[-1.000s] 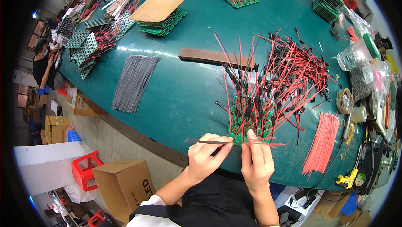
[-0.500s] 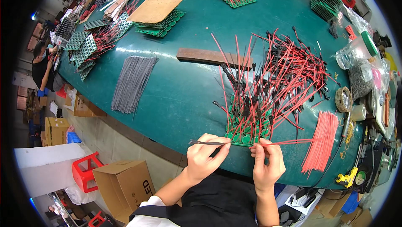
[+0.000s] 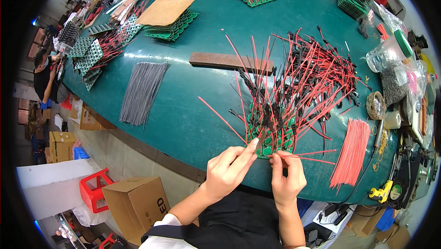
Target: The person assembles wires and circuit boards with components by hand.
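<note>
My left hand (image 3: 229, 171) reaches to the near edge of a green circuit board panel (image 3: 265, 151), its fingers closed on a slim dark tool (image 3: 262, 137) that looks like tweezers. Just left of its fingertips, a single red wire (image 3: 220, 117) slants up and away from the panel. My right hand (image 3: 288, 178) is closed at the panel's front edge, pinching a few loose red wires (image 3: 314, 157) that stick out to the right. Many red and black wires with black connectors (image 3: 294, 88) stand up from the panel and partly hide it.
A bundle of red wires (image 3: 351, 152) lies at right, dark grey wires (image 3: 144, 93) at left. A brown bar (image 3: 229, 60) lies behind the panel. Board stacks (image 3: 172, 26), a clear jar (image 3: 388, 56) and a yellow-handled tool (image 3: 381, 192) are around. Another person (image 3: 45, 76) works far left.
My left hand has swung its dark tool from pointing left to pointing up over the panel. A red wire now slants out at the panel's left. My right hand has shifted slightly left.
</note>
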A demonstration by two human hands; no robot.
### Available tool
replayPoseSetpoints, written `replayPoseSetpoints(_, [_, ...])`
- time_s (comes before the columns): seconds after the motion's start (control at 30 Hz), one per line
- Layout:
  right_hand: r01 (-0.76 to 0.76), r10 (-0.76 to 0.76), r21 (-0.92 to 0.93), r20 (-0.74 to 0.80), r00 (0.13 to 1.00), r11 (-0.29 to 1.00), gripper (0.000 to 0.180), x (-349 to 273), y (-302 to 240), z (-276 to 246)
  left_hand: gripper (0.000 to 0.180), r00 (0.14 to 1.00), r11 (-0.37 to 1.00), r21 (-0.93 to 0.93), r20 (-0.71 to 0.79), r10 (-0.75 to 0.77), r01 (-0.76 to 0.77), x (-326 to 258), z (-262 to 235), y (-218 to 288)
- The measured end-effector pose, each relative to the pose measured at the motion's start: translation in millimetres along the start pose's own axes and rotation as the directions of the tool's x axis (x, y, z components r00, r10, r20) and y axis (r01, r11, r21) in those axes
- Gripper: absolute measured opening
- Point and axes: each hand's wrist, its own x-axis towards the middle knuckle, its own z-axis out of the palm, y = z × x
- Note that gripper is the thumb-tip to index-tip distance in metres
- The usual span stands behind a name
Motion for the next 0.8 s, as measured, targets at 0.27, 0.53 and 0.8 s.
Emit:
replayPoseSetpoints(0.27, [-0.028,0.028,-0.002,0.013,1.0,1.0,0.015,-0.5,-0.1,-1.3,0.048,1.0,1.0,0.017,-0.012,0.011,-0.01,-3.1,4.0,-2.3])
replayPoseSetpoints(0.53, [0.044,-0.043,-0.045,0.015,0.999,0.998,0.012,2.6,0.9,0.0,0.017,0.971,0.885,-0.413,-0.006,-0.24,0.216,-4.3,3.7,5.4])
replayPoseSetpoints(0.8, [0.169,-0.162,-0.112,0.067,0.985,0.979,0.029,3.7,-1.1,-0.5,0.018,0.988,0.938,-0.312,0.012,-0.155,0.151,-1.6,6.4,3.7])
